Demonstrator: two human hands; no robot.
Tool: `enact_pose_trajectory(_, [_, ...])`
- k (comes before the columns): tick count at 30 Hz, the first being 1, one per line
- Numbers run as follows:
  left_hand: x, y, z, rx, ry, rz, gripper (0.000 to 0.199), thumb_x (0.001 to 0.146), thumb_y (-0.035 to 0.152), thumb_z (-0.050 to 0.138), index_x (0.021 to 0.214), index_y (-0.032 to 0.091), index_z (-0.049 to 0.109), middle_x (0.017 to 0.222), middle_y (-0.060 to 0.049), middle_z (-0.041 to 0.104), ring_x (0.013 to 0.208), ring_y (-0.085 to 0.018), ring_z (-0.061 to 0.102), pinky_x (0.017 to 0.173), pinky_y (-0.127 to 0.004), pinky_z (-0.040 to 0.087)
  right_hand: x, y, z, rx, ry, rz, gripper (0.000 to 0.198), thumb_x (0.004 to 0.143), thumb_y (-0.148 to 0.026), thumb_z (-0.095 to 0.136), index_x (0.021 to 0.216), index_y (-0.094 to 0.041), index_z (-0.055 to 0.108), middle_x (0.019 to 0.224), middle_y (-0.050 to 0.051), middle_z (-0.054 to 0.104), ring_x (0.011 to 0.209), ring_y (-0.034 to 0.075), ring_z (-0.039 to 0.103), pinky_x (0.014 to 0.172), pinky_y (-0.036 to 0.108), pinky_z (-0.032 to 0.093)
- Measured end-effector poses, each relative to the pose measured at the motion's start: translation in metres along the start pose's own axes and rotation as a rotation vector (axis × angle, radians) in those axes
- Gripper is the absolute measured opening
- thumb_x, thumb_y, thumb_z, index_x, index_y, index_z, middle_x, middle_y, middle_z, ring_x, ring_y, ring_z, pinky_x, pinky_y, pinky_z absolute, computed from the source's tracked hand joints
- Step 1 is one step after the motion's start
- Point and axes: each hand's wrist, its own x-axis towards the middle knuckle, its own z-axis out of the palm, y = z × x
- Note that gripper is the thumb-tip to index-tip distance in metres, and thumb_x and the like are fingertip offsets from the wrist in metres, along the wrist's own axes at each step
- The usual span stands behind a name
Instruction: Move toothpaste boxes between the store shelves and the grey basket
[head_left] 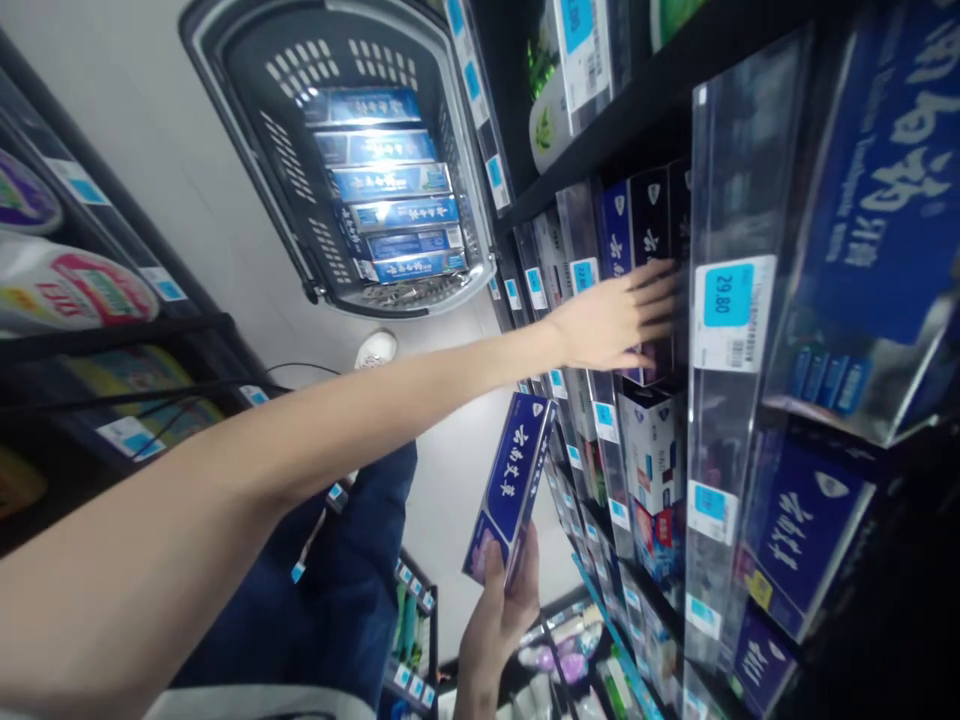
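Observation:
My left arm reaches across the view to the shelf, where my left hand (611, 318) lies against dark toothpaste boxes (619, 222). Its fingers are stretched out, thumb apart, and the fingertips are blurred, so I cannot tell how firmly they touch. Lower down, my right hand (504, 598) grips a blue and purple toothpaste box (513, 470) near its bottom end, thumb on the front. The box is tilted and held off the shelf. Beneath the left hand sits a white box (651, 440) in the same shelf row.
A grey shopping basket (259, 140) on the floor holds several blue toothpaste boxes (405, 212) in a row. Clear shelf dividers with price tags (731, 310) stand right of the left hand. Another shelf with bottles (75, 285) runs along the left. A white shoe (376, 348) is below the basket.

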Motion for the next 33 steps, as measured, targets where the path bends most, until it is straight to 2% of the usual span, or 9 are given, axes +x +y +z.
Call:
enact_pose_trajectory(3, [-0.007,-0.014,0.006,-0.003,0.017,0.119,0.060,0.099,0.055,0.046,0.134,0.008,0.057,0.146,-0.016,0.054,0.151,-0.034,0.030,0.127,-0.058,0.013,-0.008,0.011,-0.008,0.009,-0.011,0.011,0.079,0.079,-0.050,0.075,0.143,-0.008,0.055,0.133,0.020,0.066,0.116,0.031,0.067,0.090,0.036,0.059])
enact_pose_trajectory(9, [-0.001,-0.023,0.012,-0.056,-0.022,0.093,0.076,0.101,0.066,0.025,0.131,0.000,0.049,0.147,-0.021,0.052,0.145,-0.033,0.032,0.125,-0.063,0.003,-0.018,0.029,-0.023,0.044,-0.002,-0.006,0.076,0.079,-0.051,0.074,0.141,-0.009,0.058,0.136,0.018,0.064,0.120,0.032,0.065,0.093,0.037,0.057])
enact_pose_trajectory(12, [0.002,-0.028,0.015,0.007,-0.025,0.125,0.078,0.099,0.069,0.031,0.130,0.001,0.050,0.148,-0.021,0.051,0.144,-0.033,0.031,0.126,-0.060,0.002,-0.021,0.038,-0.031,0.068,0.012,-0.009,0.074,0.079,-0.050,0.074,0.139,-0.010,0.059,0.135,0.018,0.065,0.120,0.031,0.064,0.094,0.037,0.057])
enact_pose_trajectory(16, [0.000,-0.023,0.016,0.069,-0.026,0.131,0.069,0.102,0.058,0.036,0.133,-0.003,0.048,0.150,-0.023,0.049,0.146,-0.034,0.026,0.125,-0.062,0.000,-0.024,0.056,-0.040,0.124,0.044,-0.009,0.071,0.080,-0.048,0.073,0.139,-0.010,0.060,0.134,0.017,0.066,0.120,0.032,0.064,0.096,0.039,0.056])
enact_pose_trajectory(18, [-0.010,-0.008,0.018,0.035,0.047,0.089,0.061,0.104,0.048,0.036,0.138,-0.002,0.046,0.154,-0.022,0.045,0.150,-0.034,0.022,0.125,-0.061,-0.003,-0.024,0.066,-0.043,0.168,0.046,0.007,0.072,0.080,-0.048,0.072,0.140,-0.011,0.059,0.135,0.017,0.065,0.122,0.032,0.063,0.097,0.041,0.055])
enact_pose_trajectory(21, [-0.043,0.028,0.028,-0.139,0.267,-0.154,0.048,0.104,0.042,0.037,0.143,0.016,0.048,0.159,-0.011,0.041,0.154,-0.030,0.021,0.127,-0.057,0.006,-0.023,0.076,-0.044,0.251,0.043,0.014,0.073,0.081,-0.049,0.071,0.143,-0.013,0.055,0.139,0.016,0.061,0.126,0.033,0.060,0.099,0.043,0.054])
enact_pose_trajectory(24, [-0.094,0.077,0.042,-0.474,0.436,-0.512,0.046,0.104,0.049,0.034,0.135,0.022,0.055,0.151,-0.010,0.050,0.146,-0.029,0.038,0.122,-0.055,0.028,-0.020,0.077,-0.044,0.284,0.036,-0.014,0.075,0.083,-0.048,0.070,0.147,-0.014,0.050,0.141,0.016,0.060,0.128,0.033,0.059,0.103,0.045,0.052])
enact_pose_trajectory(29, [-0.174,0.146,0.056,-1.337,0.077,-0.864,0.056,0.096,0.063,0.048,0.137,0.025,0.053,0.138,-0.012,0.061,0.121,-0.030,0.061,0.098,-0.045,0.053,-0.015,0.067,-0.044,0.164,0.007,-0.059,0.072,0.078,-0.048,0.075,0.139,-0.014,0.057,0.136,0.017,0.064,0.120,0.032,0.064,0.102,0.045,0.053])
enact_pose_trajectory(33, [-0.200,0.161,0.056,-1.541,0.184,-1.070,0.073,0.079,0.053,0.079,0.137,0.024,0.047,0.132,-0.013,0.063,0.115,-0.030,0.064,0.089,-0.040,0.055,-0.017,0.063,-0.039,0.154,-0.012,-0.108,0.073,0.070,-0.043,0.084,0.132,-0.014,0.060,0.130,0.017,0.067,0.111,0.030,0.069,0.098,0.044,0.056])
